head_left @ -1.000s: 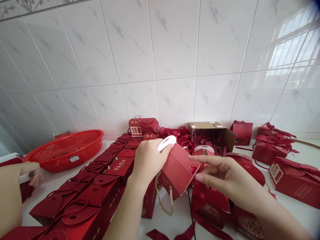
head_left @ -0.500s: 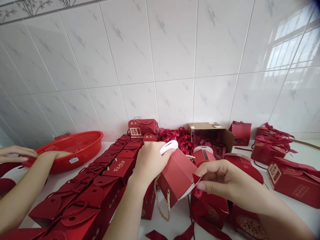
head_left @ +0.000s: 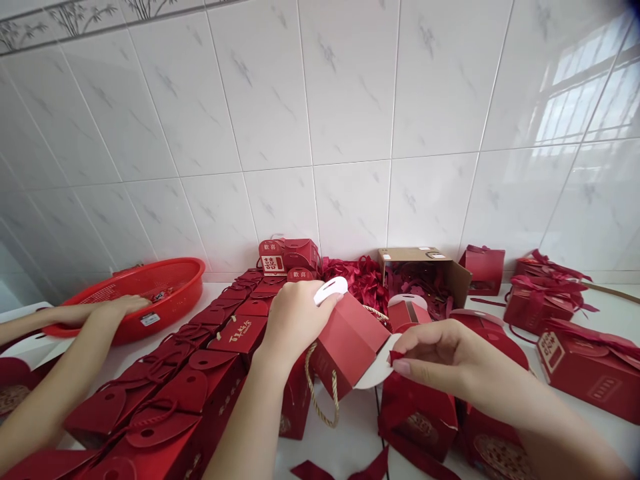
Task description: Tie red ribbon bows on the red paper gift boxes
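Observation:
Near the middle, my left hand (head_left: 295, 320) grips a red gift box (head_left: 353, 337) by its upper part, beside a white-backed slotted flap. The box is tilted, and a gold rope handle (head_left: 323, 417) hangs from it. My right hand (head_left: 435, 357) is at the box's right side, thumb and forefinger pinching a small end of dark red ribbon (head_left: 393, 357) in front of a white-backed flap (head_left: 375, 375). Below my right hand stands another red box (head_left: 420, 417). Loose red ribbon (head_left: 345, 472) lies at the bottom edge.
Rows of closed red boxes (head_left: 240, 333) stand left of centre. Another person's hands (head_left: 120, 310) reach into a red plastic basket (head_left: 185, 293). Behind are a ribbon pile (head_left: 355, 280) and an open cardboard box (head_left: 457, 280). Ribboned boxes (head_left: 590, 363) sit at the right.
The flap by my right hand has swung outward, showing more of its white side, and the ribbon end shows less. The other person's hands have moved right, farther into the basket.

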Action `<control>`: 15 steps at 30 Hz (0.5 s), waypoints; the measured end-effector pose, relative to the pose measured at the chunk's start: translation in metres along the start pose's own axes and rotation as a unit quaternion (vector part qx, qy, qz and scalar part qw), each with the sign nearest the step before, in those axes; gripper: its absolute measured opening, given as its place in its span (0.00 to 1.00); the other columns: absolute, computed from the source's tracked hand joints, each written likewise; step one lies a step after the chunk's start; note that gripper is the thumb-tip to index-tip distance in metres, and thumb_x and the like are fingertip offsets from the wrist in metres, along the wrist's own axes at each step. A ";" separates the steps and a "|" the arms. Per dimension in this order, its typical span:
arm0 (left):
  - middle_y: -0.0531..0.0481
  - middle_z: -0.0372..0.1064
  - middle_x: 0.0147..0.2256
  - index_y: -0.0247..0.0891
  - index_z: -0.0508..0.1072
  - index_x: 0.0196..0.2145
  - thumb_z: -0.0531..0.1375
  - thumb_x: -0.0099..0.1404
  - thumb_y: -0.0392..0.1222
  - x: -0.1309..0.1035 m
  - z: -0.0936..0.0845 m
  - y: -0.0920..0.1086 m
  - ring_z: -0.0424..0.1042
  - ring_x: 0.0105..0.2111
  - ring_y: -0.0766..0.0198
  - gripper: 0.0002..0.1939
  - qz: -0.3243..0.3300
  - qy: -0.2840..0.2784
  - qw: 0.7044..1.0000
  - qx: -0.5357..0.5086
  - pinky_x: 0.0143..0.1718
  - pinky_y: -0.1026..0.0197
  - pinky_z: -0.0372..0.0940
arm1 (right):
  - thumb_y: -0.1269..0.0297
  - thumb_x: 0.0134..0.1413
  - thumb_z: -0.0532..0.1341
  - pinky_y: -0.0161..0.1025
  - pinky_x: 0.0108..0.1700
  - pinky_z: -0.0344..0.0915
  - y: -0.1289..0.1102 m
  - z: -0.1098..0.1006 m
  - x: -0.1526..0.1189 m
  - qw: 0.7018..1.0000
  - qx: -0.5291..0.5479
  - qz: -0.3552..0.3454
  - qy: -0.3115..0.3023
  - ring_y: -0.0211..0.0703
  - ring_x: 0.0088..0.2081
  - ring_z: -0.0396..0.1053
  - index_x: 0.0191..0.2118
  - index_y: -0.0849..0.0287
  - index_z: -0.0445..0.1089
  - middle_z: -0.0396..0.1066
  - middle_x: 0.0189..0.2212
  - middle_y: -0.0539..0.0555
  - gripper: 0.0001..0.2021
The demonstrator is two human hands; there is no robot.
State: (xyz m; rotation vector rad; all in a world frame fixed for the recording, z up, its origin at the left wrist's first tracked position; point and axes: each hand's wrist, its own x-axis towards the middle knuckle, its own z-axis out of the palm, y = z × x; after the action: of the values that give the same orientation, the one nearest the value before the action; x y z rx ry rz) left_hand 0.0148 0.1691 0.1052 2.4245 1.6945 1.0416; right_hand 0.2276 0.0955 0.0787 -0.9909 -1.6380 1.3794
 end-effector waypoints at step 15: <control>0.50 0.70 0.21 0.38 0.68 0.20 0.56 0.62 0.50 0.007 -0.003 -0.009 0.64 0.22 0.64 0.17 -0.035 0.034 0.997 0.058 0.23 0.63 0.49 | 0.57 0.53 0.65 0.41 0.50 0.67 -0.007 0.002 -0.027 0.955 -0.179 -0.191 0.138 0.49 0.50 0.67 0.31 0.48 0.77 0.70 0.43 0.53 0.04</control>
State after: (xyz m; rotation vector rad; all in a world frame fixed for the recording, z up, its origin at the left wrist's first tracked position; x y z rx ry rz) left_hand 0.0070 0.1776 0.1083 2.4035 1.8965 1.0564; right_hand 0.2360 0.0695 0.0836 -0.9522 -1.7787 0.6692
